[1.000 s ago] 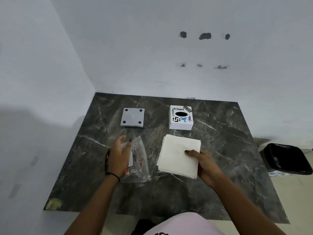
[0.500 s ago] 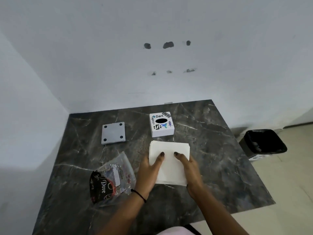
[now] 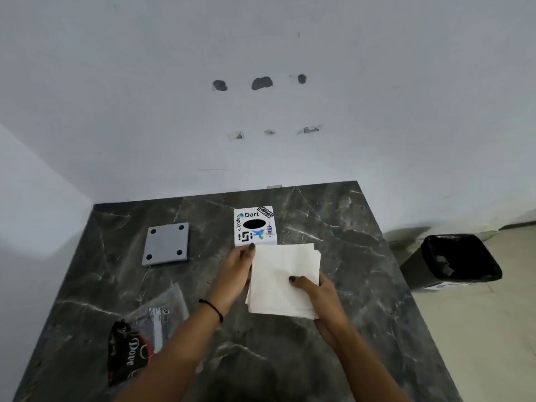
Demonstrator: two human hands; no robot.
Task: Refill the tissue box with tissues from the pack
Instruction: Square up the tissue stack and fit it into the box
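A stack of white tissues (image 3: 280, 268) is held just in front of the white tissue box (image 3: 255, 226), which carries stickers and has a dark oval slot on top. My left hand (image 3: 236, 271) grips the stack's left edge, its fingertips near the box's front. My right hand (image 3: 317, 294) holds the stack's right side with the thumb on top. The emptied clear and black tissue pack (image 3: 145, 329) lies crumpled at the table's near left.
A grey square plate (image 3: 166, 243) with a black dot in each corner lies at the back left of the dark marble table (image 3: 348, 256). A black bin (image 3: 458, 261) stands on the floor to the right. White walls close off the back and left.
My left hand left the pack and took the tissue stack's left edge. Both hands have lifted the stack and carried it toward the box. The view has shifted left and up.
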